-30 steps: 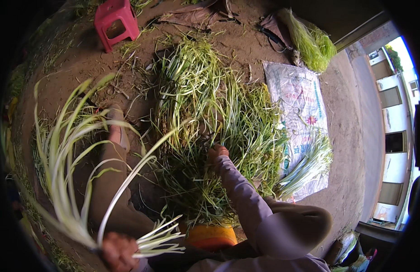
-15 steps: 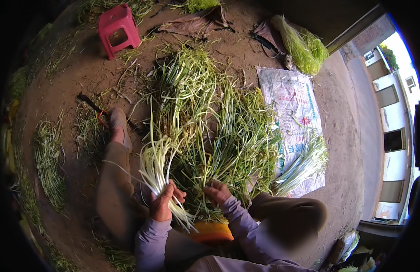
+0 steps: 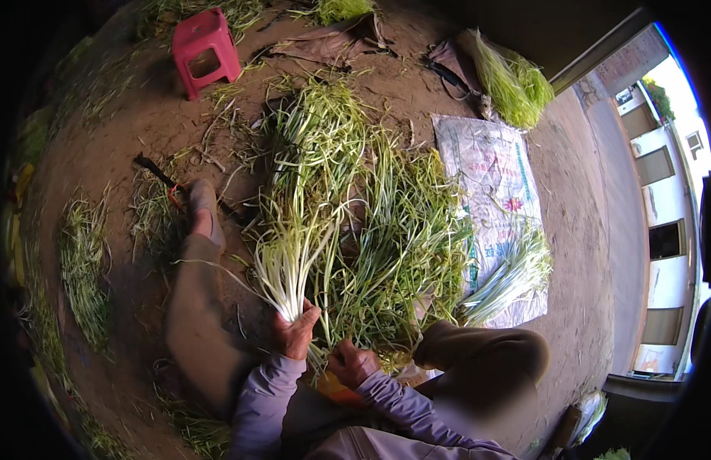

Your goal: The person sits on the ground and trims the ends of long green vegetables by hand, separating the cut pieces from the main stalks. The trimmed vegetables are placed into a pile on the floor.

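Observation:
My left hand is closed around a bunch of garlic chives. Its white stems are at my fist, and the leaves fan away from me. Just right of the stem ends, my right hand is curled with fingers together; whatever it pinches is hidden. Beyond both hands lies a loose pile of green chives, with a paler heap further off. On a white printed sack to the right rests a neat bundle of white-stemmed chives.
A pink plastic stool stands far left. A dark-bladed tool lies by my left foot. Chives lie in a heap on the dirt floor at left. A pale green netted bundle sits far right.
The bunch in my left hand has swung more upright and shifted slightly right. My right hand has come down and left, close to the stem ends.

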Action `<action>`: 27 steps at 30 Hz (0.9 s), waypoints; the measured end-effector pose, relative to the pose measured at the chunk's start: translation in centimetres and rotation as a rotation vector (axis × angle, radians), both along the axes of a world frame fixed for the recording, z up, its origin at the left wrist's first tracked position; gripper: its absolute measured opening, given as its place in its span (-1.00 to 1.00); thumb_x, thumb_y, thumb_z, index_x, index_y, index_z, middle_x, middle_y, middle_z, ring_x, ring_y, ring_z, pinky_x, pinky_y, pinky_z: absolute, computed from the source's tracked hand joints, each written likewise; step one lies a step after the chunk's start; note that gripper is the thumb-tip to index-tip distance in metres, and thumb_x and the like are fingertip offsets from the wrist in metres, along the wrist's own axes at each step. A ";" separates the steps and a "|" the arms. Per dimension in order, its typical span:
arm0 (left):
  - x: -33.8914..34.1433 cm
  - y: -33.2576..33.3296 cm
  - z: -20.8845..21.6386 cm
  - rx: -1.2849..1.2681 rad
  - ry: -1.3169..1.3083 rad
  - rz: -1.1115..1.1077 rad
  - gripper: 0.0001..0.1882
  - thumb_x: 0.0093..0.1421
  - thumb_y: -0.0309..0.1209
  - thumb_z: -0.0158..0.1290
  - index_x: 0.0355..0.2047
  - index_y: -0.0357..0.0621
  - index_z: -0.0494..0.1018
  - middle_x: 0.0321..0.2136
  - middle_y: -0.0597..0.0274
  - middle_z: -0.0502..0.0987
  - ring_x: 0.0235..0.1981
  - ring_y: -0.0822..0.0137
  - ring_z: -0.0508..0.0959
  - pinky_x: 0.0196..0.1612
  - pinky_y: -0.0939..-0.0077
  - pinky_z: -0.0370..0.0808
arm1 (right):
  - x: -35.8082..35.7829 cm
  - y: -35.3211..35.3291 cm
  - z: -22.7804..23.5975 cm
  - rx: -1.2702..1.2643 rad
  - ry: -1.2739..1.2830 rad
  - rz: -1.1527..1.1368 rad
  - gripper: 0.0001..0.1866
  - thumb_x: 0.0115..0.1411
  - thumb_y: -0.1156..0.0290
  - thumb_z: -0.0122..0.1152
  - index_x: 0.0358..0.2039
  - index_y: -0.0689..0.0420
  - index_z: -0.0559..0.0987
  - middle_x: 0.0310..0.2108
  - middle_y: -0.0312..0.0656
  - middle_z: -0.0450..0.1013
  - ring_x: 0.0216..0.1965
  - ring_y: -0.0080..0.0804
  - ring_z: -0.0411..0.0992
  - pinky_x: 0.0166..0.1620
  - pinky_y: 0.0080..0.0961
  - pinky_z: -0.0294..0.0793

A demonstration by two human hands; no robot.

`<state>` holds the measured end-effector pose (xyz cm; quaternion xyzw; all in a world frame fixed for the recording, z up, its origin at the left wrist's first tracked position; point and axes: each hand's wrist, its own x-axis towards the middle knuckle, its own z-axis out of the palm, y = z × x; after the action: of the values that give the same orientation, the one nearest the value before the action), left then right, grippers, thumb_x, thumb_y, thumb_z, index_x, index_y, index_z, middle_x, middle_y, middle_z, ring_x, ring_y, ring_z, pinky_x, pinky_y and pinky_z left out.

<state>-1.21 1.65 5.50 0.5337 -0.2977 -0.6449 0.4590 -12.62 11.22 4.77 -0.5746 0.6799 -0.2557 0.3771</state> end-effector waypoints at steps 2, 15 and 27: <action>0.0 -0.2 0.8 -0.041 0.013 -0.035 -0.87 -0.02 -0.54 0.09 -0.47 -0.15 0.34 -0.70 0.44 0.32 -0.80 0.66 0.19 -0.78 0.77 0.10 | -0.1 0.3 -0.5 0.025 0.059 0.033 -0.83 -0.04 0.31 0.10 -0.52 0.09 0.34 -0.70 -0.01 0.37 -0.64 -0.01 0.39 -0.58 -0.20 0.38; -0.5 -1.4 -5.9 0.145 -0.387 -0.118 -0.88 -0.05 -0.53 0.04 -0.44 -0.19 0.40 -0.70 0.35 0.38 -0.80 0.55 0.31 -0.78 0.62 0.25 | 0.3 0.7 -0.8 0.010 0.236 0.160 -0.82 -0.04 0.33 0.08 -0.53 0.10 0.30 -0.72 -0.05 0.37 -0.70 -0.08 0.37 -0.65 -0.22 0.34; 0.4 -2.0 -4.9 0.350 -0.067 -0.222 -0.80 -0.05 -0.47 0.13 -0.36 -0.16 0.42 -0.71 0.38 0.35 -0.87 0.59 0.19 -0.84 0.67 0.07 | 0.0 1.1 -2.9 0.180 0.241 0.211 -0.79 -0.01 0.29 0.08 -0.50 0.11 0.31 -0.67 -0.05 0.40 -0.65 -0.07 0.40 -0.61 -0.21 0.36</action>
<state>-0.83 -0.33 0.57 0.5904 -0.2532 -0.7153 0.2751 -12.66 12.37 1.88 -0.6333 0.6762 -0.0821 0.3674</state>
